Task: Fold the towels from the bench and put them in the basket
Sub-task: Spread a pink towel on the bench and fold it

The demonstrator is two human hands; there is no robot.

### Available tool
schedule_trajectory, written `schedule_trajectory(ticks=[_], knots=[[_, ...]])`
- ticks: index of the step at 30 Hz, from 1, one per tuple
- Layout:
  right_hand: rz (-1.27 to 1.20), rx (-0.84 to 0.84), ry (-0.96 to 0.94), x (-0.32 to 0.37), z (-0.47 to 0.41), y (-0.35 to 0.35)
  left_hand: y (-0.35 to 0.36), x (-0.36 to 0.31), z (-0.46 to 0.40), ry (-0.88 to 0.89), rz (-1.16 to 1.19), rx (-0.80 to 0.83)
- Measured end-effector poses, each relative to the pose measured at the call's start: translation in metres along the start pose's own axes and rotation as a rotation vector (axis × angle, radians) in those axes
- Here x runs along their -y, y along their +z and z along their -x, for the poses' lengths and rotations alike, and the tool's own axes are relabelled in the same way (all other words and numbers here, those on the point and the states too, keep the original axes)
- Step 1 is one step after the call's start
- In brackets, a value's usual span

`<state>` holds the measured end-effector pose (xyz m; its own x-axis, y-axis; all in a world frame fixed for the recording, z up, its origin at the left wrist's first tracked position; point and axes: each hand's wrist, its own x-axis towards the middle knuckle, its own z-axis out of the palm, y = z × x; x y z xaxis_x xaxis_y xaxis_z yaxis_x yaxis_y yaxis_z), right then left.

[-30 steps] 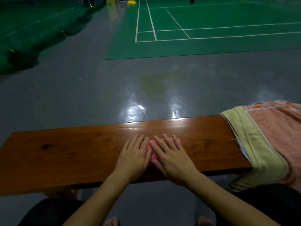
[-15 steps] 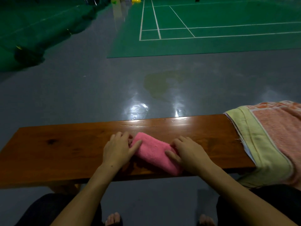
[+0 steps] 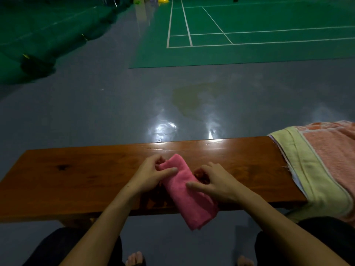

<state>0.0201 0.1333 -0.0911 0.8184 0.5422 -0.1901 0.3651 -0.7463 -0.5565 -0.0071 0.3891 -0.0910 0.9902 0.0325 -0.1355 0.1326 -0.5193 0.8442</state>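
While the wooden bench (image 3: 80, 181) is stretching across the lower half of the head view, a folded pink towel (image 3: 187, 191) is being held at the middle of its near edge, lying at a slant with its far end over the board and its near end hanging past the near edge. The far end of the roll is being pinched by the left hand (image 3: 151, 174), with the thumb laid flat across the top of the cloth and the other fingers curled in behind it. The right side of the towel is being gripped by the right hand (image 3: 219, 184), with the thumb pressed onto the pink cloth and the remaining fingers bent over its right flank; how far those fingers are reaching beneath cannot be told. At the right end of the bench, a pile of larger towels is being carried, a pale yellow towel (image 3: 315, 181) draped over the end and an orange towel (image 3: 338, 150) lying on top of it. Beyond the far edge, a glossy grey floor (image 3: 115, 104) and a green court (image 3: 249, 25) with white lines are being shown.
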Motion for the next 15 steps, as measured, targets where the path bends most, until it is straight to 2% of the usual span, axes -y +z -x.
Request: schedule_trajectory(ticks=[4,6,10,15], knots=[[-0.249,0.102,-0.017,0.005,-0.011,0.0,-0.006,-0.017,0.007,0.163,0.181,-0.148],[-0.354,0.159,-0.021,0.01,-0.013,-0.004,-0.013,-0.02,0.009,0.172,0.234,-0.231],[-0.369,-0.001,-0.085,0.023,-0.011,-0.007,-0.036,-0.018,0.016,0.145,0.288,-0.369],[-0.369,-0.145,-0.181,0.055,-0.006,-0.013,-0.068,-0.024,0.039,0.113,0.392,-0.452]])
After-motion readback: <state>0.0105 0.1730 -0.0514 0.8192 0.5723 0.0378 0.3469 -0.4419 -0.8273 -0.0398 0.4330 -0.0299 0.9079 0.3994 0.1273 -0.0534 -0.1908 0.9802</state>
